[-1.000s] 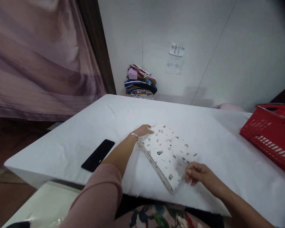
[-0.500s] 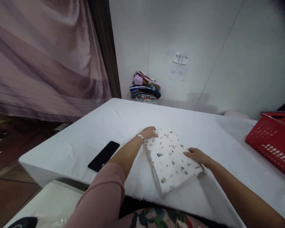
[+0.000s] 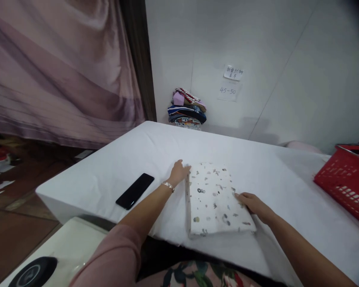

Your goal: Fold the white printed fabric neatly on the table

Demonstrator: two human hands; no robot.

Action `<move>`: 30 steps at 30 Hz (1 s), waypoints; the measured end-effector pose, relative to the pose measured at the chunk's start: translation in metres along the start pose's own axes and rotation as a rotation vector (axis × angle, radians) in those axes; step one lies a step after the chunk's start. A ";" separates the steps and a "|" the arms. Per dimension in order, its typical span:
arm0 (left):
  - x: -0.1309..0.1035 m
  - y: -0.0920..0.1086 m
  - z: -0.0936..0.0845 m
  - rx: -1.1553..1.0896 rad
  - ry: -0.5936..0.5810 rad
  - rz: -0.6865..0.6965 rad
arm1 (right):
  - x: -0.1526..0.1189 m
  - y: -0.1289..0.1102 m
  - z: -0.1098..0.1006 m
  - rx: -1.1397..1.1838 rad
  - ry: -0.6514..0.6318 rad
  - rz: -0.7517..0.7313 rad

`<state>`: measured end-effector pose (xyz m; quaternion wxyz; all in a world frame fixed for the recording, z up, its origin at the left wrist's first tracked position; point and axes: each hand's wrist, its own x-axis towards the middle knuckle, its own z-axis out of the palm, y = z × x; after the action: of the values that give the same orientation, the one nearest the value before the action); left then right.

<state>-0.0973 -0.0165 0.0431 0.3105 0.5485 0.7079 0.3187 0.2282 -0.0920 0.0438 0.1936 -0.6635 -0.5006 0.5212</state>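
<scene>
A folded white cloth with small printed motifs lies flat on the white-covered table. My left hand, with a bracelet at the wrist, is at its upper left edge, fingers apart and one fingertip touching the fold. At the right edge, my right hand has its fingers closed on the cloth's side. Some of the right fingers are hidden underneath the hand.
A black phone lies left of the cloth. On the right stands a red plastic basket. Folded clothes are stacked beyond the far table edge, near the wall. A pink curtain hangs at left.
The folded cloth has turned and now lies squarer to me and flatter. My left hand has shifted left, off its top to its edge. My right hand stays at the right side.
</scene>
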 end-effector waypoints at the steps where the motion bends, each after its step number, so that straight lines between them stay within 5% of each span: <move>1: -0.011 -0.005 -0.001 -0.099 -0.071 -0.097 | 0.001 -0.002 0.000 0.052 -0.027 0.015; 4: -0.044 -0.015 -0.001 -0.389 -0.223 -0.231 | 0.001 -0.007 0.003 0.197 -0.077 0.053; 8: -0.071 -0.017 0.006 -0.553 -0.278 -0.291 | 0.002 -0.013 0.010 0.382 -0.164 0.098; 18: -0.068 -0.013 0.012 -0.553 -0.409 -0.298 | 0.006 -0.013 0.019 0.524 -0.247 0.156; 24: -0.071 -0.008 0.011 -0.487 -0.307 -0.121 | 0.008 -0.013 0.024 0.462 -0.076 0.004; 30: -0.066 -0.009 0.015 -0.622 -0.295 -0.216 | 0.016 -0.015 0.028 0.393 0.066 -0.118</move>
<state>-0.0771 -0.0813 0.0332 0.5934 0.3899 0.5785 0.4014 0.1959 -0.0791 0.0362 0.3657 -0.5993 -0.4207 0.5746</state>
